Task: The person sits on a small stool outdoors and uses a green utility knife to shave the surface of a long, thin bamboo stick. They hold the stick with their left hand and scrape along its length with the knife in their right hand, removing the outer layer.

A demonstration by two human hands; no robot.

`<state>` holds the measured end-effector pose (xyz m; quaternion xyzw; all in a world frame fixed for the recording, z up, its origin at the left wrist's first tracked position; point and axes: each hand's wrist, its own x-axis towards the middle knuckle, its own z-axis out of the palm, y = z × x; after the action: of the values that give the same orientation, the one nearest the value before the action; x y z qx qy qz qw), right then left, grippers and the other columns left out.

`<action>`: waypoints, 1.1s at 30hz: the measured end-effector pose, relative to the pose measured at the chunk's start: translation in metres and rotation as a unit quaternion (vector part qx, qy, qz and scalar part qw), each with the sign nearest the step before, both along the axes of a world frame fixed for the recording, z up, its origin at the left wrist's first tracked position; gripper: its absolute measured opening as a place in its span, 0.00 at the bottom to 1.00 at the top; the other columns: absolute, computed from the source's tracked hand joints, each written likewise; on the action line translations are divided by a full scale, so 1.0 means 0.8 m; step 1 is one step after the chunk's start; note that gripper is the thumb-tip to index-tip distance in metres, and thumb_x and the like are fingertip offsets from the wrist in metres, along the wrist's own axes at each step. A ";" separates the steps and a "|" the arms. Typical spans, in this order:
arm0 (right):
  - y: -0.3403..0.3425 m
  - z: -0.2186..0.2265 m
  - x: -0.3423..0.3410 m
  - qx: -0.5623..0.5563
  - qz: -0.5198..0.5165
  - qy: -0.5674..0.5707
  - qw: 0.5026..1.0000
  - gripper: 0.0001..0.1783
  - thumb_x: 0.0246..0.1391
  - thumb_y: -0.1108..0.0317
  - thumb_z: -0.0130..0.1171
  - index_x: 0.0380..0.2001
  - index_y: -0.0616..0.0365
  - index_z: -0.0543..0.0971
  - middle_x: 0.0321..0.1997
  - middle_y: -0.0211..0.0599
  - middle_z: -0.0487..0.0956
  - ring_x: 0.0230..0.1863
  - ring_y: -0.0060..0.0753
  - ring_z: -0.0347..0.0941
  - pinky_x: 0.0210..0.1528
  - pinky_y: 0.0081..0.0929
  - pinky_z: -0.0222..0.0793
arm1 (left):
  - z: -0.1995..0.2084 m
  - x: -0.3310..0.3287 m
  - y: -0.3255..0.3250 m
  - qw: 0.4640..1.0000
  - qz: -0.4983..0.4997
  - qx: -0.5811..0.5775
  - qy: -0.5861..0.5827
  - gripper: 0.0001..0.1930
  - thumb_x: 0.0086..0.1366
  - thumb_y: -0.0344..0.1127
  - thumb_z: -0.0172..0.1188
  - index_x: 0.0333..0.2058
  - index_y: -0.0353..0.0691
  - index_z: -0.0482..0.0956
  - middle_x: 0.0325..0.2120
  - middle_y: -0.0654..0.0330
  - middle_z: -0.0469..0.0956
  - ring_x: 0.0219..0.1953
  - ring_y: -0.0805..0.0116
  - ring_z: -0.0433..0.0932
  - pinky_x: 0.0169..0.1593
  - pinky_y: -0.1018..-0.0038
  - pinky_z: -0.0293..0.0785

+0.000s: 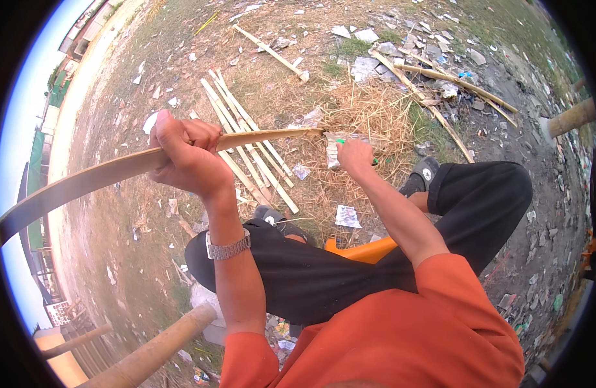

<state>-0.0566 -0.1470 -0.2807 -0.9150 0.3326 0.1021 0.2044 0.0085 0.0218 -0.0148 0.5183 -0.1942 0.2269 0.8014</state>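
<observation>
My left hand (pixel 193 154) is raised and closed around a long bamboo strip (pixel 94 177). The strip curves off to the far left, and its thin end reaches across to a spot just beside my right hand. Over the straw, my right hand (pixel 357 156) is closed in a fist on a green-handled tool (pixel 340 141). Bits of green show on both sides of this fist, but the tool's working part cannot be made out. Beyond the strip and partly under it, several split bamboo strips (pixel 236 123) lie on the ground.
A heap of dry straw shavings (pixel 379 119) lies between my feet and more bamboo pieces (pixel 450 81) at the far right. An orange plastic seat (pixel 362 250) is beneath my legs. Bamboo poles (pixel 159 343) stand at the lower left and right. Litter dots the ground.
</observation>
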 end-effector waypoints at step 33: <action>0.090 0.129 -0.036 0.303 -0.055 -0.222 0.925 0.33 0.65 0.51 0.35 0.20 0.69 0.73 0.21 0.65 0.72 0.29 0.68 0.70 0.36 0.51 0.64 | -0.008 0.001 0.020 0.958 -0.264 0.084 -0.065 0.13 0.63 0.32 0.39 0.18 0.47 0.52 0.06 0.68 0.48 0.08 0.77 0.44 0.16 0.73 0.49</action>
<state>-0.0855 -0.0747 -0.1774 -0.7887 0.2816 -0.0193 0.5462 0.0095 0.0374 -0.0211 0.4983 -0.3947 0.0232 0.7716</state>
